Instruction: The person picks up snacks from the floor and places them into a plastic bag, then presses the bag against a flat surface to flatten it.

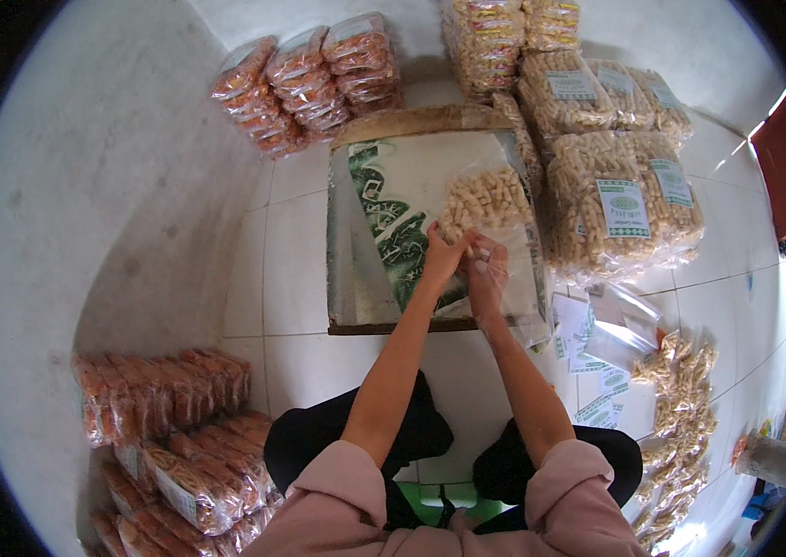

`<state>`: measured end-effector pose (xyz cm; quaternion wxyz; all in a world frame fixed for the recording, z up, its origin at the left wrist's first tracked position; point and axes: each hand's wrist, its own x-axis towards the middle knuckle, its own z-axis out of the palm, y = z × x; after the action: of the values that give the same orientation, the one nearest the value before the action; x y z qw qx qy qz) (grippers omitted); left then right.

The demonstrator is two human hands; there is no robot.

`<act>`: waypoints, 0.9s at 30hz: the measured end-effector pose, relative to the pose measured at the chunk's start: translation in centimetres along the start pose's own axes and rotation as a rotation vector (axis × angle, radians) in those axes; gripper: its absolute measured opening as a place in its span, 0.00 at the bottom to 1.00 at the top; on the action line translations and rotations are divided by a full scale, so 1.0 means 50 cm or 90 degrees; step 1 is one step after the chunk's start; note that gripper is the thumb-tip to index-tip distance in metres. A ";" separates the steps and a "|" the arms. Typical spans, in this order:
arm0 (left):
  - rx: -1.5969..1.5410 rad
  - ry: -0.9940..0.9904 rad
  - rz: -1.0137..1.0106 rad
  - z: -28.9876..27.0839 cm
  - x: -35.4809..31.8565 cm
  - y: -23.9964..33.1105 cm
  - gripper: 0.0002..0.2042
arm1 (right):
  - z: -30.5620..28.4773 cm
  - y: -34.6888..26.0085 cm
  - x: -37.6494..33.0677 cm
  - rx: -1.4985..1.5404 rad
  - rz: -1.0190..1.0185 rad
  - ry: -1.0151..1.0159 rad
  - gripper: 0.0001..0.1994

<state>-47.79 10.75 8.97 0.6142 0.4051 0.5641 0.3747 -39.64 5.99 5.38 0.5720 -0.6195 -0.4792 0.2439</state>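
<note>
Your left hand point(446, 252) and right hand point(488, 271) pinch the near end of a clear snack-stick bag point(488, 197) on the counter point(421, 121).

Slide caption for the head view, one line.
Left hand and right hand at the near end of a clear bag of pale sticks on a low table, filled packs stacked nearby.

L hand point(448, 252) & R hand point(487, 275) grip unclear, yellow pkgs point(484, 46) cut off @ top edge.

At your gripping hands point(488, 267) and beyond: bag point(490, 200), on table point(430, 121). Right: packs point(588, 186). Nearer right: labels point(608, 379). Nearer left: more packs point(166, 399).
</note>
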 end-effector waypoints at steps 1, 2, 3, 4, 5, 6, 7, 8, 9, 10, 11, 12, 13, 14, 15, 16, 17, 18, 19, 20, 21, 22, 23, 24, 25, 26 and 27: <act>0.067 0.002 0.022 -0.009 0.003 -0.005 0.47 | 0.006 -0.011 -0.006 0.014 0.003 -0.016 0.16; 0.133 0.003 0.047 -0.013 0.003 -0.002 0.49 | 0.005 -0.027 -0.007 0.018 0.003 -0.019 0.16; 0.135 0.009 0.047 -0.017 -0.001 0.000 0.49 | 0.003 -0.044 -0.009 0.172 0.076 -0.048 0.13; 0.096 -0.025 0.041 0.003 -0.010 0.006 0.50 | -0.008 -0.036 -0.004 0.241 0.111 -0.056 0.11; 0.060 -0.053 0.035 0.009 -0.013 0.006 0.51 | -0.011 -0.030 -0.001 0.314 0.146 -0.065 0.10; 0.059 -0.055 0.037 0.011 -0.013 0.007 0.51 | -0.007 -0.005 0.005 0.278 0.127 -0.037 0.09; 0.097 -0.045 0.075 0.004 -0.010 0.006 0.49 | -0.003 -0.002 0.010 0.244 0.108 -0.014 0.09; 0.134 -0.035 0.112 0.001 -0.006 0.005 0.48 | -0.005 0.002 0.011 0.245 0.107 -0.015 0.09; 0.132 -0.035 0.114 -0.011 0.001 0.007 0.48 | -0.010 0.007 0.011 0.160 0.011 -0.018 0.09; 0.232 -0.066 0.031 -0.010 0.002 0.027 0.44 | -0.033 0.021 0.017 0.059 -0.081 -0.013 0.10; 0.339 -0.083 -0.049 -0.027 0.006 0.041 0.40 | -0.037 0.016 0.010 0.058 -0.082 -0.014 0.10; 0.337 -0.086 -0.048 -0.032 0.017 0.043 0.40 | -0.044 0.012 0.000 0.174 -0.032 -0.015 0.08; 0.434 0.075 0.138 -0.046 0.035 0.038 0.35 | -0.043 0.000 -0.003 0.296 0.015 -0.021 0.07; 0.516 0.230 0.326 -0.042 0.060 0.028 0.31 | -0.050 0.008 0.003 0.289 0.011 -0.018 0.07; 0.521 0.239 0.327 -0.057 0.095 0.028 0.31 | -0.037 0.016 0.003 0.125 -0.069 -0.027 0.09; 0.476 0.212 0.467 -0.080 0.135 0.032 0.27 | -0.019 0.017 -0.002 -0.036 -0.147 -0.037 0.12; 0.415 0.165 0.602 -0.073 0.151 0.028 0.23 | -0.023 0.020 -0.005 -0.040 -0.143 -0.036 0.12; 0.414 0.163 0.599 -0.073 0.154 0.017 0.23 | -0.023 0.021 -0.010 0.004 -0.114 -0.056 0.11; 0.403 0.085 0.532 -0.054 0.156 0.020 0.21 | -0.031 0.024 -0.004 0.042 -0.087 -0.068 0.11; 0.394 0.009 0.463 -0.041 0.155 0.023 0.19 | -0.036 0.025 0.001 0.036 -0.087 -0.062 0.11; 0.391 0.003 0.464 -0.029 0.151 0.024 0.19 | -0.038 0.025 0.005 0.226 -0.005 -0.081 0.14; 0.323 -0.009 0.441 -0.027 0.145 0.022 0.17 | -0.038 0.019 0.008 0.324 0.036 -0.095 0.15; 0.257 -0.021 0.418 -0.026 0.140 0.020 0.16 | -0.037 0.013 0.011 0.423 0.078 -0.103 0.17; 0.258 -0.019 0.417 -0.026 0.135 0.018 0.16 | -0.038 0.008 0.018 0.542 0.110 -0.125 0.19; 0.271 0.007 0.429 -0.022 0.129 0.016 0.15 | -0.041 0.010 0.022 0.658 0.143 -0.144 0.22; 0.284 0.033 0.441 -0.016 0.125 0.016 0.15 | -0.041 0.013 0.024 0.657 0.144 -0.144 0.22; 0.282 0.031 0.439 -0.008 0.124 0.017 0.15 | -0.041 0.017 0.026 0.647 0.175 -0.106 0.20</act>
<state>-47.66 16.79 7.32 0.3367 0.6840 0.4768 0.4375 -37.08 6.26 5.37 0.7225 -0.3003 -0.2587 0.5664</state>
